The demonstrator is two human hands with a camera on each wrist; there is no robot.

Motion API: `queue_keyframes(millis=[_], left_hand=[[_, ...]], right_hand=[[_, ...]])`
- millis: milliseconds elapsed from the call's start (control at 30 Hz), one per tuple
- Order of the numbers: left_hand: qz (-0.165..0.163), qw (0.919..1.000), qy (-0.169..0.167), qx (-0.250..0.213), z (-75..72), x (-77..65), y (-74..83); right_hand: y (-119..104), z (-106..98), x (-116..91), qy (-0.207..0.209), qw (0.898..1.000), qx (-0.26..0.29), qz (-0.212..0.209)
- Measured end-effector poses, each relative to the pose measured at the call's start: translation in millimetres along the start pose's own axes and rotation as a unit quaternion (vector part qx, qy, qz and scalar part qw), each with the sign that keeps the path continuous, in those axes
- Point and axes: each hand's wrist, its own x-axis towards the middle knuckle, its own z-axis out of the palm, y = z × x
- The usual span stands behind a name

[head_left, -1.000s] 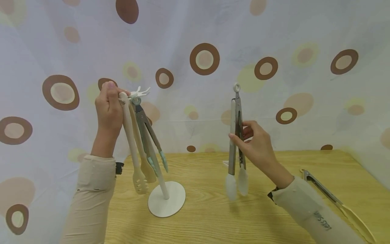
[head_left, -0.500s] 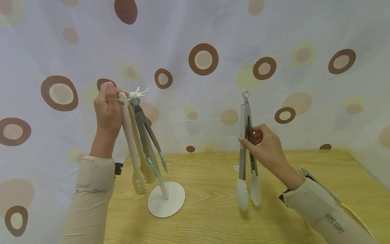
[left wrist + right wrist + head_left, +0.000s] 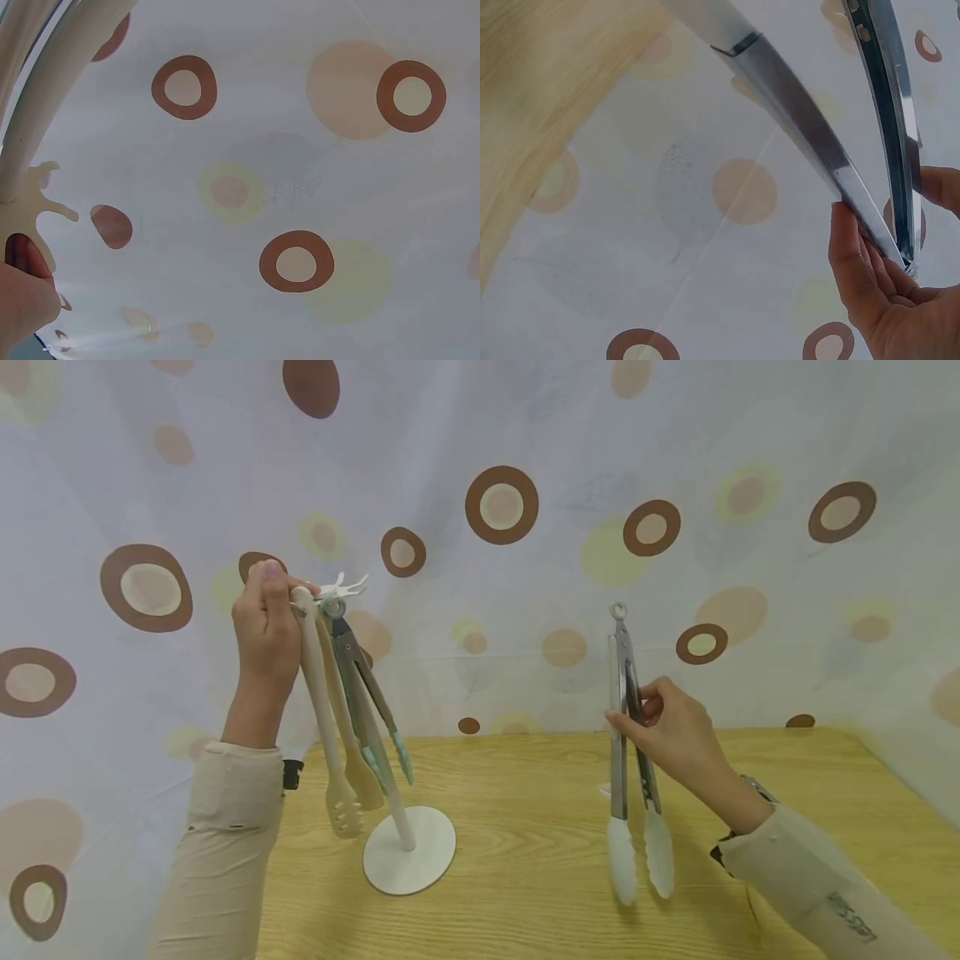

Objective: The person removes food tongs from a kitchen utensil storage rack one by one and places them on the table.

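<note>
My left hand (image 3: 266,643) grips the top of a white utensil stand (image 3: 408,864) at its branched hooks. In the left wrist view, fingers curl around the white hook piece (image 3: 22,217). From the hooks hang a cream pasta server (image 3: 341,802), a beige utensil (image 3: 365,785) mostly behind it, and grey tongs with mint tips (image 3: 348,647). To the right, my right hand (image 3: 675,735) holds steel tongs (image 3: 618,777) upright above the table, white tips down and slightly spread. The right wrist view shows thumb and fingers on the two arms of these tongs (image 3: 802,105).
A wooden table (image 3: 517,860) lies under everything, with a spotted curtain (image 3: 555,585) behind it. Another pair of tongs (image 3: 761,789) lies on the right of the table, mostly hidden by my right sleeve. A small white thing (image 3: 604,789) shows behind the held tongs.
My right hand has moved right and lower with the white-tipped tongs, and their arms have spread a little. My sleeve now covers more of the tongs on the table. The left hand stays put.
</note>
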Motion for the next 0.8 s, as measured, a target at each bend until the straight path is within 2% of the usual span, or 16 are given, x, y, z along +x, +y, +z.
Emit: queue_keyframes(millis=[433, 800], left_hand=[[-0.001, 1.0, -0.003, 0.004, 0.8, 0.4, 1.4], [-0.006, 0.9999, 0.004, 0.009, 0.3, 0.6, 0.9]], right_hand=[[20.8, -7.1, -5.5, -0.047, 0.997, -0.048, 0.036], [32.4, -10.0, -9.1, -0.082, 0.993, -0.076, 0.04]])
